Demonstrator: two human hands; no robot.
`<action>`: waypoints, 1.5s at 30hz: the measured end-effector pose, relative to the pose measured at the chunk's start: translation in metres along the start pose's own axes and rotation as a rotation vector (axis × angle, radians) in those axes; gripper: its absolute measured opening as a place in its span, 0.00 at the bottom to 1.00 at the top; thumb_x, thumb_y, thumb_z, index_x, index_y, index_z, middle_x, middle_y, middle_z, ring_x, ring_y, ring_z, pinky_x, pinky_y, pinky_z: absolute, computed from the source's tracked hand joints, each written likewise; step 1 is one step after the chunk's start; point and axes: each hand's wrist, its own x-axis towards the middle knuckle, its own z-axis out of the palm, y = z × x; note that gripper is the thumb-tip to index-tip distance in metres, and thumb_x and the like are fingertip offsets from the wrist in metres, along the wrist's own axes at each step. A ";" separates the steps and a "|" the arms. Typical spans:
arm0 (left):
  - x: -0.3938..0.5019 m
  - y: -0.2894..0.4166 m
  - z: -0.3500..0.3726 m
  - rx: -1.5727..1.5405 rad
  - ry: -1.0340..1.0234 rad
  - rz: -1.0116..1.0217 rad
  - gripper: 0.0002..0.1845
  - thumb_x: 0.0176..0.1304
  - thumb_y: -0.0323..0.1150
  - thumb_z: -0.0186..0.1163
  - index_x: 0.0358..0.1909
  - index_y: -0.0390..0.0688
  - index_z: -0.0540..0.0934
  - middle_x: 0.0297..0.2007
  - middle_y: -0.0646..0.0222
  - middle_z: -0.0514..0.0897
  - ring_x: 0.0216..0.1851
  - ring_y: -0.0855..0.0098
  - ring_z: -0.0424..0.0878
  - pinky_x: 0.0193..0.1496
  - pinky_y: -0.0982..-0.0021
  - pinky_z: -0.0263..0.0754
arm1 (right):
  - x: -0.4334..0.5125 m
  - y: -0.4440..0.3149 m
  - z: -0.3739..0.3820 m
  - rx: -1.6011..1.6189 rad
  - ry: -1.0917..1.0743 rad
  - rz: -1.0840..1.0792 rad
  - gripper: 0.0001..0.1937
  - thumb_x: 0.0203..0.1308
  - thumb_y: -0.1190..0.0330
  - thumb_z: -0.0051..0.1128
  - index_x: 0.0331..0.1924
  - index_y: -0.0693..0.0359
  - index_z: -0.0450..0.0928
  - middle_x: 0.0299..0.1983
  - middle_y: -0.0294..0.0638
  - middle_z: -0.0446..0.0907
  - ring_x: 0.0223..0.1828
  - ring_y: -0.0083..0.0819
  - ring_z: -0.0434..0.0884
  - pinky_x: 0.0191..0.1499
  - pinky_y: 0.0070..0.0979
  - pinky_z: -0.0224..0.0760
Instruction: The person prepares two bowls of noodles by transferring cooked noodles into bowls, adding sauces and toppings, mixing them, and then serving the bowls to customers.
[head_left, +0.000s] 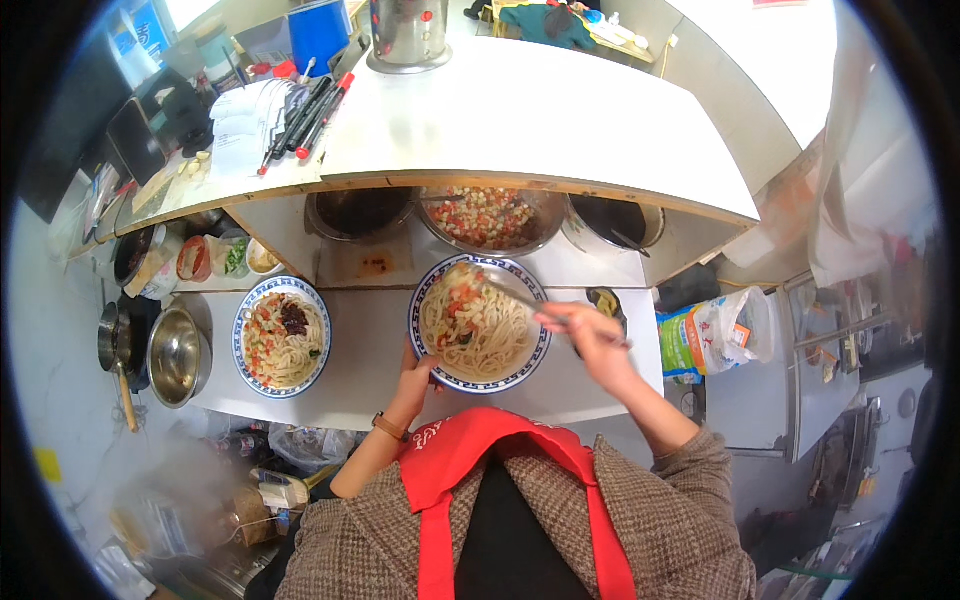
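Observation:
My left hand (420, 377) grips the lower left rim of a blue-patterned bowl of noodles (489, 345), with diced vegetables on the noodles' upper left. In my right hand (587, 332) is the handle of a metal spoon (517, 295); its head is blurred over the diced topping. A second patterned bowl of noodles (281, 358) stands to the left, topped with diced vegetables and a dark red sauce. Behind the held bowl, under the shelf, sits a large metal bowl of diced red and pale vegetables (487, 217).
A raised white shelf (540, 112) overhangs the containers. Left of it stand small containers with chopped greens (235, 256), and a metal bowl (177, 356). A pot of dark liquid (611, 221) is at the back right. Plastic packaging (712, 334) lies beyond the counter's right edge.

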 end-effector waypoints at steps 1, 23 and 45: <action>0.000 -0.001 0.003 -0.004 0.008 -0.007 0.32 0.57 0.31 0.52 0.64 0.48 0.55 0.36 0.63 0.79 0.19 0.75 0.75 0.14 0.78 0.67 | -0.008 0.002 0.000 -0.284 -0.021 -0.192 0.16 0.72 0.70 0.37 0.48 0.74 0.73 0.51 0.51 0.77 0.50 0.37 0.80 0.52 0.29 0.75; -0.037 0.008 -0.106 -0.072 0.275 0.204 0.32 0.55 0.26 0.50 0.64 0.44 0.55 0.43 0.64 0.76 0.32 0.74 0.77 0.24 0.75 0.74 | 0.160 0.065 0.100 0.529 0.153 0.385 0.21 0.69 0.63 0.48 0.60 0.66 0.64 0.46 0.44 0.79 0.36 0.24 0.80 0.34 0.19 0.74; -0.017 0.050 -0.126 -0.269 0.355 0.249 0.39 0.57 0.28 0.46 0.70 0.50 0.42 0.42 0.57 0.75 0.25 0.67 0.78 0.15 0.71 0.71 | 0.232 0.017 0.131 -0.465 -0.220 -0.143 0.21 0.72 0.60 0.41 0.42 0.73 0.78 0.35 0.45 0.83 0.38 0.28 0.83 0.45 0.23 0.75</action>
